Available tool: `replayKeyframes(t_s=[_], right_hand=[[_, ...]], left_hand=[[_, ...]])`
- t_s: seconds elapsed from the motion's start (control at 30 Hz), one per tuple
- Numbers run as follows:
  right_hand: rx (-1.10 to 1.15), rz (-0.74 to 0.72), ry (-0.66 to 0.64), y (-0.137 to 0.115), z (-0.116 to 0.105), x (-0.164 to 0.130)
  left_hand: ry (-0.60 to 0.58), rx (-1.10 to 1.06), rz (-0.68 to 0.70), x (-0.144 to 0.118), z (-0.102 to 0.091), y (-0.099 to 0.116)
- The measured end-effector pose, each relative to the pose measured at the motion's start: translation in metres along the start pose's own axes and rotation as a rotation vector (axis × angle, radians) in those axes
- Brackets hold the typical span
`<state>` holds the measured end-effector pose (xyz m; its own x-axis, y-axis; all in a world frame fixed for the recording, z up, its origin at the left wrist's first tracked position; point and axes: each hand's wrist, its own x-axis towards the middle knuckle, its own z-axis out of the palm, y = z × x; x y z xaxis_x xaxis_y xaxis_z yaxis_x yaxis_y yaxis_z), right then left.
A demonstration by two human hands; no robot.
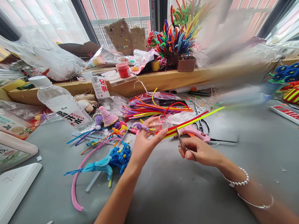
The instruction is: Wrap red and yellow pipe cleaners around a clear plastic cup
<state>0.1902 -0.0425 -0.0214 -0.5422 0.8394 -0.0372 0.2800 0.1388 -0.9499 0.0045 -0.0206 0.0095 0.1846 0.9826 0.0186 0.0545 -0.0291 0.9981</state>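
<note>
1. Left hand (146, 140) is up over the grey tabletop (177, 193), fingers curled and pinching a bundle of red and neon-yellow fuzzy pipe cleaners (193, 119) near one end. The stems stick out to the right and upward, over the pink hot glue gun (197, 133).
2. Right hand (198, 151) is closed around a small pair of metal scissors (181, 142), with the tips right at the bundle, just beside the left fingertips. Can't tell if the blades are actually biting.
3. Around them: a heap of loose multicoloured pipe cleaners (156, 109) behind the hands, a blue and teal pipe-cleaner flower piece (112, 160) on the left, and a clear plastic water bottle lying on its side (63, 104).
</note>
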Motion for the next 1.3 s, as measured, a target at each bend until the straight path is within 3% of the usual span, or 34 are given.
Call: replayKeyframes(t_s=[0.47, 0.83, 1.3], right_hand=[[-0.025, -0.016, -0.023, 0.002, -0.003, -0.001], [0.114, -0.016, 0.104, 0.007, 0.007, 0.003], [0.084, -0.025, 0.196, 0.009, 0.008, 0.004]], left_hand=[[-0.007, 0.066, 0.023, -0.002, 0.001, 0.003], [0.006, -0.081, 0.000, 0.000, 0.002, -0.001], [0.027, -0.113, -0.034, -0.001, 0.005, 0.000]])
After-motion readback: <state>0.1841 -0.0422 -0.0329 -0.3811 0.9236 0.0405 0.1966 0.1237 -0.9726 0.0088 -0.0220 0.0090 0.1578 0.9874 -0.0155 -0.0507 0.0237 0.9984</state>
